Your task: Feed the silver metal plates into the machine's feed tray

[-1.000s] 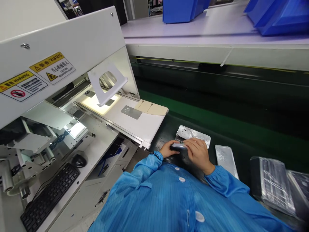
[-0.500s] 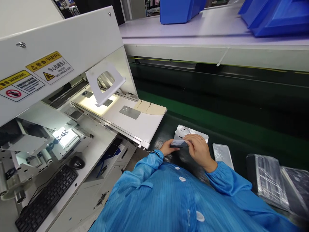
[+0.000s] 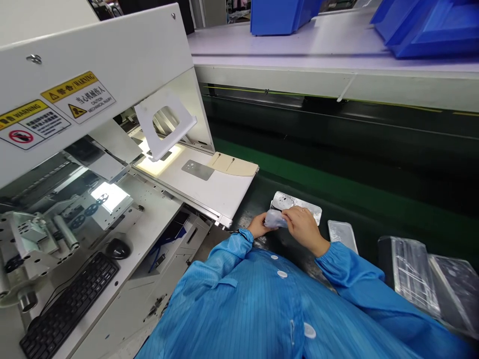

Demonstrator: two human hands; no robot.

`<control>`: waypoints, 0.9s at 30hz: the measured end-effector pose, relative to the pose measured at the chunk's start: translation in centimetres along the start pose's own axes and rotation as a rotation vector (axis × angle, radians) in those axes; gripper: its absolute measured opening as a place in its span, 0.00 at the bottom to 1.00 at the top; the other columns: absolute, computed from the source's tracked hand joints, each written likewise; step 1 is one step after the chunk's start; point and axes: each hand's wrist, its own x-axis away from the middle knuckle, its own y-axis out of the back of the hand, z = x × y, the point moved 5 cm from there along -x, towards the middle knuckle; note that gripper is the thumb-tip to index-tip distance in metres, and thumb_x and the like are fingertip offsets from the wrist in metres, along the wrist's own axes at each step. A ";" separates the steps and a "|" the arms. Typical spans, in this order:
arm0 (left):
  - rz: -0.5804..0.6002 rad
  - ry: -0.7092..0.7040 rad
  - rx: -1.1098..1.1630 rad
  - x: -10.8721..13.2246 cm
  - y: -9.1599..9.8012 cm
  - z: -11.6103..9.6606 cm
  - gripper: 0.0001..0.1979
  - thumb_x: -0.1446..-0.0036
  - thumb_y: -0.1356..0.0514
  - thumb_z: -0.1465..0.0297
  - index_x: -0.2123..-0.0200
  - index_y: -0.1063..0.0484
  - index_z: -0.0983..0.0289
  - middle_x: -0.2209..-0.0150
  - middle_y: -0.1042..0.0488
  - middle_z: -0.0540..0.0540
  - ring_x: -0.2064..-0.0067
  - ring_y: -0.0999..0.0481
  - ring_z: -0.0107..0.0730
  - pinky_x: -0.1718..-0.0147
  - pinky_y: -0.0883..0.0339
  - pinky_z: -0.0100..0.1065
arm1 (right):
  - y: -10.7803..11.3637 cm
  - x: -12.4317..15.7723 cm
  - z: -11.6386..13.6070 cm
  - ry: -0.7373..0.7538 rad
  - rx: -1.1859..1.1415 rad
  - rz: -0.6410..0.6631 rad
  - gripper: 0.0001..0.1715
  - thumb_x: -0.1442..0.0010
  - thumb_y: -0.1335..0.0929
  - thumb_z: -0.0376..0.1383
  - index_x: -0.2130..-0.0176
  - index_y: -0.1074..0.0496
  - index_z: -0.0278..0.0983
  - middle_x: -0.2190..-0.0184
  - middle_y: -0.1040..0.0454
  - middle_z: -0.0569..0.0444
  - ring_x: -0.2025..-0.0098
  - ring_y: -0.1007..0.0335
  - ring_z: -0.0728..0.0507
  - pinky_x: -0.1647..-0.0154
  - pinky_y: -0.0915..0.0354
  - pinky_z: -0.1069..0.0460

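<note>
Close to my body, my left hand (image 3: pixel 259 226) is closed on the left end of a translucent, whitish film-like sheet (image 3: pixel 276 218). My right hand (image 3: pixel 304 230) pinches the same sheet at its right end. The sheet looks bowed, and whether a stiff panel lies beneath it is hidden. Just behind my hands lies a silvery phone-back-shaped panel (image 3: pixel 301 203) with round holes at its left end, partly covered by my right fingers. A pale flat rectangular piece (image 3: pixel 342 235) rests to the right of my right hand.
Wrapped stacks of flat panels (image 3: pixel 414 271) lie at far right on the dark belt (image 3: pixel 337 149). On the left, a white machine (image 3: pixel 123 55) has a feed table (image 3: pixel 224 194) carrying a grey plate (image 3: pixel 197 170). A keyboard (image 3: pixel 69 304) and mouse (image 3: pixel 118 248) sit beside it.
The sheet between my hands has bowed upward and shows more of its whitish face. The grey plate has shifted slightly left along the feed table. Parts inside the machine have moved.
</note>
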 end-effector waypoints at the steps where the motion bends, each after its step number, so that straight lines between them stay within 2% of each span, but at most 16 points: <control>1: 0.005 0.000 -0.001 0.0 -0.1 0.0 0.24 0.63 0.29 0.72 0.59 0.27 0.67 0.63 0.22 0.55 0.59 0.25 0.37 0.54 0.33 0.40 | -0.1 0.0 0.0 0.004 0.010 0.000 0.14 0.38 0.41 0.33 0.69 0.30 0.38 0.74 0.26 0.49 0.67 0.32 0.41 0.65 0.40 0.47; 6: 0.029 0.004 0.001 0.0 -0.4 0.0 0.19 0.59 0.31 0.70 0.61 0.26 0.69 0.65 0.22 0.55 0.60 0.25 0.38 0.55 0.32 0.41 | -0.1 -0.1 0.0 -0.043 -0.076 -0.037 0.14 0.37 0.43 0.34 0.69 0.31 0.40 0.72 0.27 0.49 0.65 0.31 0.41 0.64 0.36 0.47; 8: 0.033 0.006 0.006 -0.1 -0.4 0.0 0.15 0.55 0.34 0.69 0.62 0.25 0.69 0.65 0.21 0.55 0.61 0.24 0.38 0.54 0.32 0.41 | 0.0 -0.2 -0.5 -0.137 -0.183 -0.063 0.13 0.37 0.42 0.36 0.68 0.31 0.40 0.71 0.26 0.50 0.66 0.30 0.41 0.64 0.35 0.47; 11: 0.032 0.004 0.013 -0.2 -0.3 -0.1 0.13 0.51 0.36 0.68 0.62 0.24 0.68 0.66 0.21 0.55 0.60 0.24 0.39 0.54 0.32 0.43 | -0.3 0.0 -2.1 -0.332 -0.468 -0.046 0.11 0.38 0.40 0.42 0.64 0.32 0.40 0.72 0.25 0.52 0.74 0.31 0.45 0.74 0.35 0.50; 12: 0.033 0.000 0.017 -0.2 -0.2 -0.2 0.13 0.51 0.36 0.68 0.62 0.24 0.68 0.65 0.20 0.55 0.59 0.24 0.40 0.53 0.33 0.43 | -0.5 0.2 -2.7 -0.383 -0.580 -0.023 0.12 0.40 0.37 0.44 0.61 0.32 0.40 0.70 0.24 0.52 0.76 0.33 0.47 0.77 0.36 0.51; 14: 0.042 -0.012 0.029 -0.2 -0.1 -0.4 0.13 0.51 0.37 0.69 0.61 0.24 0.67 0.63 0.20 0.55 0.58 0.24 0.40 0.51 0.33 0.43 | -1.2 0.5 -3.5 -0.431 -0.726 0.036 0.24 0.47 0.31 0.47 0.53 0.34 0.40 0.65 0.23 0.52 0.79 0.36 0.49 0.81 0.38 0.53; 15: 0.047 -0.017 0.034 -0.2 -0.1 -0.5 0.13 0.51 0.37 0.69 0.60 0.24 0.67 0.63 0.20 0.55 0.57 0.24 0.40 0.51 0.34 0.42 | -1.4 0.6 -3.8 -0.427 -0.741 0.065 0.29 0.51 0.29 0.48 0.52 0.33 0.40 0.63 0.23 0.51 0.79 0.36 0.49 0.82 0.38 0.53; 16: 0.051 -0.022 0.037 -0.2 -0.1 -0.6 0.13 0.51 0.37 0.69 0.60 0.24 0.67 0.62 0.20 0.55 0.56 0.24 0.40 0.51 0.34 0.42 | -1.6 0.7 -4.0 -0.410 -0.723 0.084 0.28 0.54 0.27 0.47 0.54 0.30 0.40 0.63 0.23 0.51 0.77 0.34 0.48 0.81 0.37 0.53; 18: 0.057 -0.026 0.039 -0.2 0.0 -0.6 0.13 0.51 0.36 0.70 0.61 0.24 0.68 0.62 0.21 0.56 0.56 0.24 0.40 0.51 0.34 0.41 | -1.7 0.8 -4.1 -0.369 -0.649 0.065 0.16 0.53 0.28 0.46 0.66 0.26 0.39 0.68 0.23 0.52 0.73 0.30 0.45 0.75 0.34 0.50; 20: 0.061 -0.026 0.037 -0.3 -0.1 -0.4 0.14 0.53 0.35 0.71 0.60 0.24 0.68 0.62 0.21 0.57 0.57 0.24 0.40 0.52 0.33 0.41 | -1.4 0.8 -3.7 -0.321 -0.600 -0.008 0.11 0.48 0.31 0.44 0.74 0.26 0.40 0.72 0.24 0.52 0.68 0.28 0.42 0.68 0.32 0.47; 22: 0.060 -0.025 0.032 -0.4 -0.1 -0.2 0.18 0.57 0.33 0.72 0.59 0.25 0.68 0.61 0.21 0.57 0.57 0.24 0.39 0.52 0.33 0.41 | -1.0 0.9 -3.1 -0.273 -0.583 -0.071 0.10 0.44 0.34 0.40 0.73 0.26 0.40 0.71 0.24 0.52 0.66 0.28 0.42 0.63 0.32 0.45; 27: 0.047 -0.016 0.015 -0.6 0.0 0.4 0.22 0.61 0.31 0.74 0.58 0.26 0.68 0.61 0.22 0.56 0.57 0.25 0.39 0.52 0.34 0.41 | -0.6 1.1 -2.7 -0.242 -0.543 -0.123 0.09 0.45 0.34 0.36 0.74 0.25 0.41 0.74 0.24 0.53 0.69 0.28 0.43 0.68 0.31 0.46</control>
